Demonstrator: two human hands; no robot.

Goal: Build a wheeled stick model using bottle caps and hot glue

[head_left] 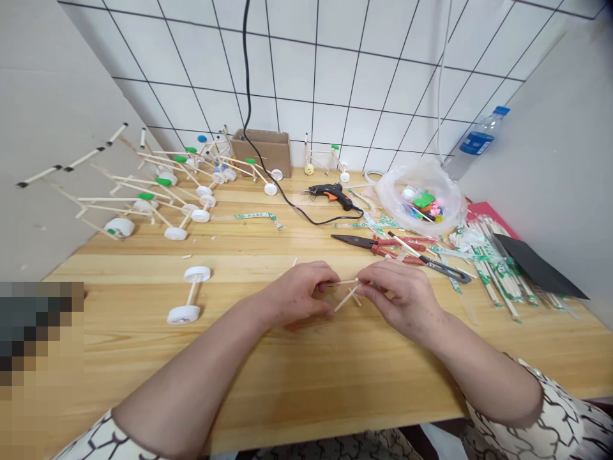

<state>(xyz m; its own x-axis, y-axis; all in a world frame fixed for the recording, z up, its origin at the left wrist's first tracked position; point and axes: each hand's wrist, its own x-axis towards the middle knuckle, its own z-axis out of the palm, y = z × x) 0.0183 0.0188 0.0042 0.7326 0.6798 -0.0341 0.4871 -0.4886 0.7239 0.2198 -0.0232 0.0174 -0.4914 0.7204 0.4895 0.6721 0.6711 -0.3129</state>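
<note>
Several thin wooden sticks (345, 299), some crossing one another, are between my two hands above the wooden table. My left hand (302, 292) has its fingers closed round the left end of a stick. The fingertips of my right hand (402, 295) pinch the sticks where they meet on the right. Parts of the sticks are hidden behind my fingers. To the left of my left forearm, a stick axle with two white wheels (184, 314) lies on the table (268, 409).
Stick-built wheeled frames (148, 203) crowd the back left, near a cardboard box (268, 150). Beyond my hands lie a glue gun (330, 193), pliers (357, 241) and a utility knife (445, 269). At right are a plastic bag (390, 185), wrapped sticks (495, 271) and a bottle (474, 144).
</note>
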